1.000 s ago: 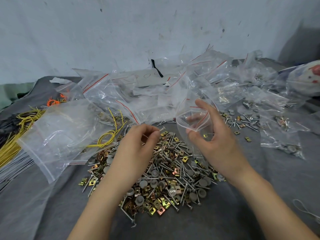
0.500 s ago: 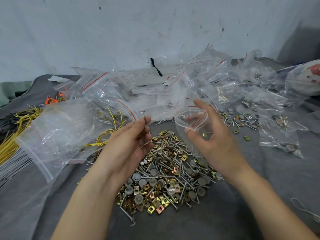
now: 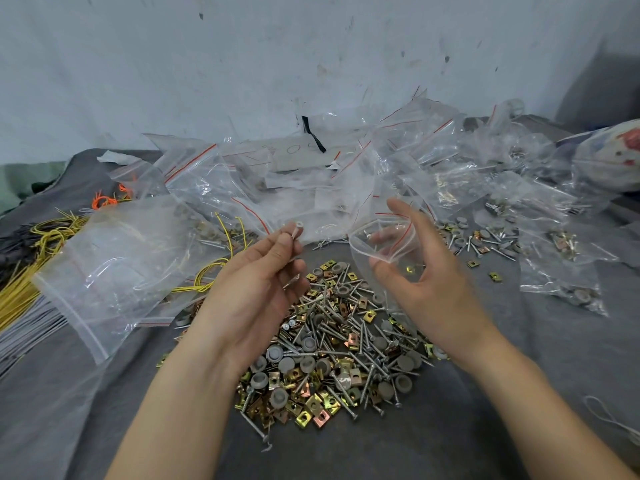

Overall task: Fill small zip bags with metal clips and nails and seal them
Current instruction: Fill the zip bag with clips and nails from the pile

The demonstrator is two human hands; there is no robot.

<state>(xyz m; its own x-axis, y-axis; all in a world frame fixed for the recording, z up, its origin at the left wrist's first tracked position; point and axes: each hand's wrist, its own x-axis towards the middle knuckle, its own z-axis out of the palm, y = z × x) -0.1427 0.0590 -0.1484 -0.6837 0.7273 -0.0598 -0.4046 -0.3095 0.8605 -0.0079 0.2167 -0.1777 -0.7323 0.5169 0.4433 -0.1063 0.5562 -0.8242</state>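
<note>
**Nail waits just left of the open bag mouth**

In the head view, our left hand (image 3: 256,289) pinches one nail (image 3: 296,227) between thumb and fingers. Its long axis is nearly upright, head on top. The small zip bag (image 3: 363,251) is near, on its right. Our right hand (image 3: 426,282) grips it with curled fingers and holds the mouth apart. The pile of clips and nails (image 3: 339,341) lies below both hands.

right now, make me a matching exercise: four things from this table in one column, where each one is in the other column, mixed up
1 nail
2 small zip bag
3 yellow wires
4 pile of clips and nails

a lying on the left side of the cloth
b in the middle of the cloth
c pinched in the left hand
d held open in the right hand

Pairs: 1-c, 2-d, 3-a, 4-b
</note>
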